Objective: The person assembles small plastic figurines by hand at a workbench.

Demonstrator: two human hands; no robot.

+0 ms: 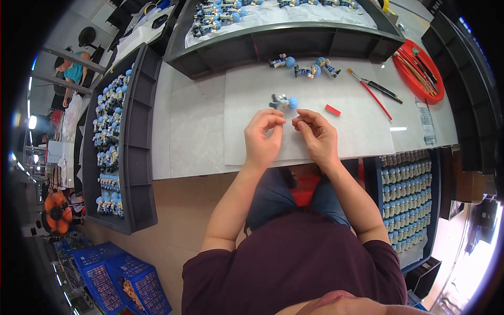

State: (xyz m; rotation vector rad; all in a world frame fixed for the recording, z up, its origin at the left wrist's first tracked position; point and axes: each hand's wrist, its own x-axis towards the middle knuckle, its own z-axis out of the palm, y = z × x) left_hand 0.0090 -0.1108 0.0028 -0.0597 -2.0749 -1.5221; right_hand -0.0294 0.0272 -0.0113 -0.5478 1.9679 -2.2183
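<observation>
My left hand (pixel 264 137) and my right hand (pixel 316 135) rest close together on a white sheet (pixel 252 89) on the worktable. Both have fingertips pinched toward each other; whatever is between them is too small to make out. Just beyond the fingertips lies a small figurine with a blue round head (pixel 284 102). Three more blue-headed figurines (pixel 307 66) lie farther back near the tray's front wall. A small red block (pixel 332 109) sits to the right of my right hand.
A dark tray (pixel 278 39) of figurines stands at the back, another dark tray (pixel 134 142) on the left. A red-handled brush (pixel 370 93), a dark tool (pixel 385 91) and a red dish (pixel 422 71) lie right. Blue tray (pixel 412 202) of grey figures lower right; blue crates (pixel 123 278) below left.
</observation>
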